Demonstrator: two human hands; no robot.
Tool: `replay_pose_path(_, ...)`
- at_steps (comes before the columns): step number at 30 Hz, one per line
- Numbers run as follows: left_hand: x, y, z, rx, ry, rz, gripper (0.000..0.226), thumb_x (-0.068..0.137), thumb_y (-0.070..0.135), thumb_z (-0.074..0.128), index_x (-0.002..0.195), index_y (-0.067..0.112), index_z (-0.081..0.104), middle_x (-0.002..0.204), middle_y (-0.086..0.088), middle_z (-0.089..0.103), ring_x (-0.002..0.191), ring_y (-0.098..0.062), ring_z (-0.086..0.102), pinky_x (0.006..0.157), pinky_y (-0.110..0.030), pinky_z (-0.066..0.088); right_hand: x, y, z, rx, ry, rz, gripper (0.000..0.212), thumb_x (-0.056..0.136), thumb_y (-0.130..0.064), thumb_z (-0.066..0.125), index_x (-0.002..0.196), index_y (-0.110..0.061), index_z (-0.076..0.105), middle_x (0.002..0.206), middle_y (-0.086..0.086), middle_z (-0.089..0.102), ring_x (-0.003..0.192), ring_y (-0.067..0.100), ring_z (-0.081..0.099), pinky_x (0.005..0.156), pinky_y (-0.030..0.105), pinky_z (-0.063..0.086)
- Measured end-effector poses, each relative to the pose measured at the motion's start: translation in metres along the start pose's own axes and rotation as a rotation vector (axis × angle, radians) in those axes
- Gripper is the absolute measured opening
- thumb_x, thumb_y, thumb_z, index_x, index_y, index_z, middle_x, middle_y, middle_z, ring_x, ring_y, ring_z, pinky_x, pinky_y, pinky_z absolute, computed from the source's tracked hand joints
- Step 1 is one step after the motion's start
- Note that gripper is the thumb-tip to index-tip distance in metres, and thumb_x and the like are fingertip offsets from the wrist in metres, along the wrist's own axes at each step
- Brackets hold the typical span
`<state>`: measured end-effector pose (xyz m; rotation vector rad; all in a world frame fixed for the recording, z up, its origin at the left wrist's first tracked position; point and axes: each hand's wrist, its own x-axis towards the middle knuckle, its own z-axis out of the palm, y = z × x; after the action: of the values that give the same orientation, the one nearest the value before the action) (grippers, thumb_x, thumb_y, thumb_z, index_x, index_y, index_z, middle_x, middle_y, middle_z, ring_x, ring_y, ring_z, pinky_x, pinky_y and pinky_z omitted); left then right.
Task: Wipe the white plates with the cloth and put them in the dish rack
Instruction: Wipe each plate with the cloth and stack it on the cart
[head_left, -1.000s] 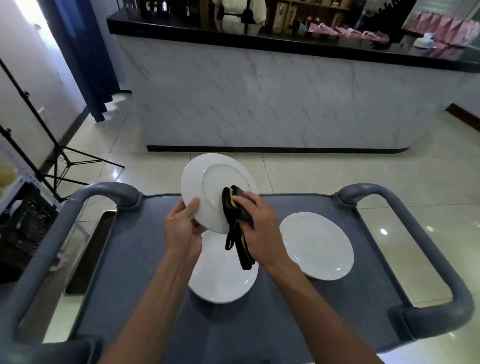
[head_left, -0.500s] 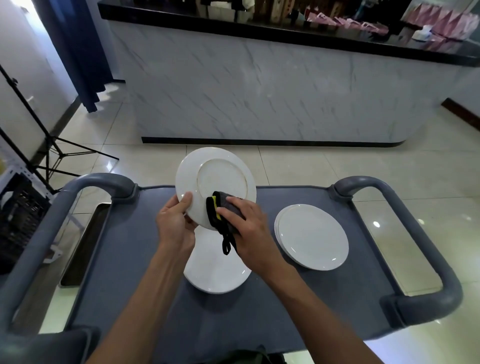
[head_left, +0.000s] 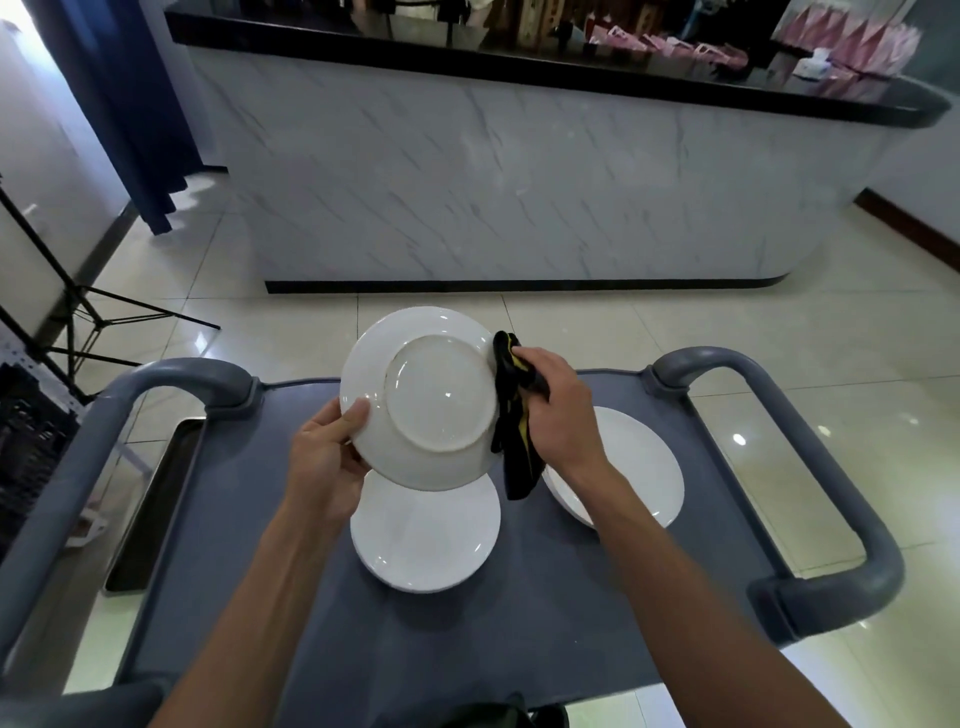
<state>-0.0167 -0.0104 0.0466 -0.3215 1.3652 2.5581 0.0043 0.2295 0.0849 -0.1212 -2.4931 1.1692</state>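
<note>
Held plate (head_left: 426, 400): white, raised above the cart, tilted w/ underside and foot ring facing the camera.
Left hand (head_left: 324, 460): grips the held plate at its lower-left rim; thumb lies on the underside, fingers curl behind the plate and are hidden.
Right hand (head_left: 558, 410): fingers closed round the cloth, bunching it against the plate's right rim.
Cloth (head_left: 511, 415): black w/ yellow edging; upper part touches the plate's right edge, lower end hangs loose below the hand, over the gap between the two lots of plates on the cart.
Middle plates (head_left: 426, 540): white stack on the cart top, directly under the held plate and partly covered by it; no. of plates cannot be told.
Right plates (head_left: 639, 467): white stack on the cart top, just right of the middle stack, partly behind the right forearm.
Cart (head_left: 249, 519): grey top surface w/ a looped grey handle at left and at right; carries both stacks.
Tray (head_left: 156, 499): long metal tray below the cart's left edge.
Dish rack (head_left: 26, 447): dark crate-like thing at far left, well apart from the hands; prob. the rack, but cannot tell for sure.
Bar (head_left: 519, 182): marble-front, black top, behind the cart across the tiled floor.
</note>
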Motion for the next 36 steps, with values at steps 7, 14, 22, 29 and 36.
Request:
replay_pose_path(7, -0.003, 0.000, 0.002, 0.100, -0.069, 0.005, 0.022, 0.093, 0.008, 0.058, 0.110, 0.006, 0.071, 0.095, -0.009, 0.074, 0.078, -0.022, 0.067, 0.062, -0.032, 0.056, 0.017, -0.008, -0.002, -0.085, -0.061, -0.087, 0.050, 0.081, 0.017, 0.051, 0.122, -0.008, 0.067, 0.120, 0.004, 0.066, 0.111, 0.021, 0.059, 0.103, 0.026, 0.044)
replay_pose_path(14, -0.004, -0.001, 0.002, 0.107, -0.114, 0.004, 0.038, 0.078, 0.013, 0.066, 0.115, 0.004, 0.070, 0.098, -0.012, 0.073, 0.081, -0.025, 0.066, 0.063, -0.034, 0.056, 0.019, -0.025, 0.009, -0.346, -0.166, -0.220, 0.056, 0.083, 0.007, 0.050, 0.131, -0.018, 0.063, 0.138, 0.002, 0.056, 0.119, 0.031, 0.051, 0.099, 0.047, 0.042)
replay_pose_path(22, -0.006, -0.009, 0.002, 0.127, -0.165, 0.000, 0.039, 0.080, 0.011, 0.069, 0.118, 0.003, 0.071, 0.112, -0.023, 0.070, 0.091, -0.033, 0.067, 0.077, -0.041, 0.054, 0.003, -0.053, 0.046, -0.463, -0.255, -0.550, 0.052, 0.078, -0.004, 0.070, 0.126, -0.022, 0.067, 0.138, 0.002, 0.059, 0.123, 0.031, 0.052, 0.098, 0.048, 0.041)
replay_pose_path(29, -0.005, -0.007, -0.005, 0.143, -0.149, 0.035, 0.039, 0.078, 0.009, 0.070, 0.116, 0.004, 0.072, 0.107, -0.021, 0.072, 0.087, -0.032, 0.068, 0.069, -0.035, 0.057, 0.005, -0.053, 0.052, -0.415, -0.233, -0.501, 0.055, 0.080, -0.003, 0.065, 0.131, -0.024, 0.063, 0.140, 0.000, 0.056, 0.124, 0.029, 0.050, 0.098, 0.046, 0.041)
replay_pose_path(36, -0.006, -0.003, -0.010, 0.104, -0.123, 0.073, 0.032, 0.077, 0.009, 0.067, 0.108, 0.006, 0.074, 0.093, -0.010, 0.073, 0.078, -0.023, 0.067, 0.062, -0.031, 0.056, 0.024, -0.036, 0.033, -0.310, -0.209, -0.266, 0.060, 0.084, 0.006, 0.049, 0.138, -0.018, 0.056, 0.145, 0.001, 0.050, 0.121, 0.032, 0.047, 0.101, 0.050, 0.042)
